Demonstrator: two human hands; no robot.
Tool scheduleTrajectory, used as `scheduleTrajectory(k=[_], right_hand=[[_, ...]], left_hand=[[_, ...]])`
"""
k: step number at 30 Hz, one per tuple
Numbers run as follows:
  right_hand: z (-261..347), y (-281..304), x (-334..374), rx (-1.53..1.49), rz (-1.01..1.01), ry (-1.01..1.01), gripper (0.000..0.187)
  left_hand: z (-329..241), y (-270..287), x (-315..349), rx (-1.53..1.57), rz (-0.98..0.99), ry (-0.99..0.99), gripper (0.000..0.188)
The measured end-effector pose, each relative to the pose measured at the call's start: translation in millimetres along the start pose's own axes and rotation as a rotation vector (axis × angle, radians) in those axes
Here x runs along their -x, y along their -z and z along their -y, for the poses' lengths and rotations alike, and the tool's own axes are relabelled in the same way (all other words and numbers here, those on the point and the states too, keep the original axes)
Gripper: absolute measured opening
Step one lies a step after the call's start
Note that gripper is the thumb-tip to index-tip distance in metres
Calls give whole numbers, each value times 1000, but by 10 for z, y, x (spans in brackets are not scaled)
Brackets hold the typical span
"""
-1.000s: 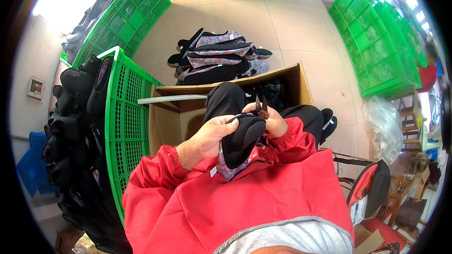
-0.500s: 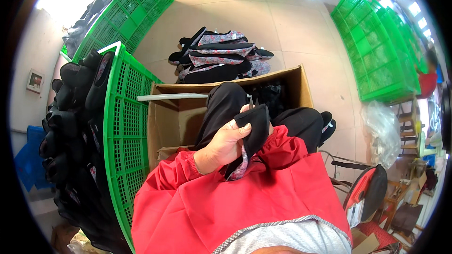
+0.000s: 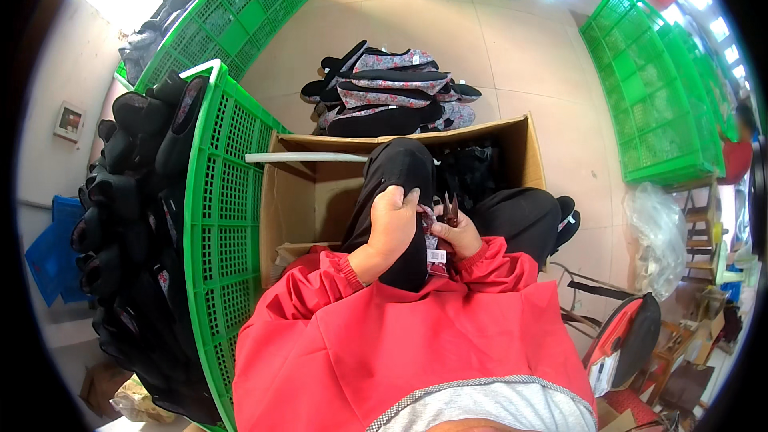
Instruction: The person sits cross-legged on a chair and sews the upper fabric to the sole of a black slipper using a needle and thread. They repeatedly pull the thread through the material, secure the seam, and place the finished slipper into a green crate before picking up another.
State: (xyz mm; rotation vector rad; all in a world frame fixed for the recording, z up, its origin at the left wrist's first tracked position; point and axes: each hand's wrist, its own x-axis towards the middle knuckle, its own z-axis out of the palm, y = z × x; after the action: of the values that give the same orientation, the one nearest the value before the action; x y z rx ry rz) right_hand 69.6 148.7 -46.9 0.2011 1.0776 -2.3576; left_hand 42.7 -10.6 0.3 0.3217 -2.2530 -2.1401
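Note:
My left hand point(image 3: 392, 228) is closed around a black slipper with a grey-and-red floral part point(image 3: 429, 221), held over my lap. A white tag point(image 3: 436, 256) shows on the slipper's right side. Beside it, my right hand point(image 3: 458, 235) is closed on a small pair of thread snips point(image 3: 450, 210), dark pointed blades upward. Its fingers are close to the slipper's floral edge; whether they also grip it is hard to tell. Black trousers behind the black slipper blur part of its outline.
An open cardboard box point(image 3: 280, 200) stands around my knees, with a pale bar point(image 3: 304, 158) across its left side. Beyond it lies a pile of floral-and-black slippers point(image 3: 392, 92). At left, a green crate point(image 3: 210, 216) adjoins stacked black slippers point(image 3: 128, 192). More green crates point(image 3: 644, 88) stand at right.
The slipper has been turned and lowered, so its floral part and white tag now show. My right hand with the snips has come out from behind it to its right side.

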Motion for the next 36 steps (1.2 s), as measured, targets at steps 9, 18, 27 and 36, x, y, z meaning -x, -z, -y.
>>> scheduleTrajectory(k=[9, 18, 27, 36], right_hand=[[-136, 123, 28, 297, -37, 144, 25], [-400, 123, -42, 471, -171, 282, 21], [-404, 150, -18, 584, -164, 308, 21], [-341, -42, -5, 376, -185, 265, 23]], left_hand=[[31, -28, -36, -557, 19, -88, 30], [-142, 21, 147, -459, 140, -179, 20], [-554, 557, -484, -573, 66, -646, 12], [-608, 521, -860, -618, 609, -455, 11]])
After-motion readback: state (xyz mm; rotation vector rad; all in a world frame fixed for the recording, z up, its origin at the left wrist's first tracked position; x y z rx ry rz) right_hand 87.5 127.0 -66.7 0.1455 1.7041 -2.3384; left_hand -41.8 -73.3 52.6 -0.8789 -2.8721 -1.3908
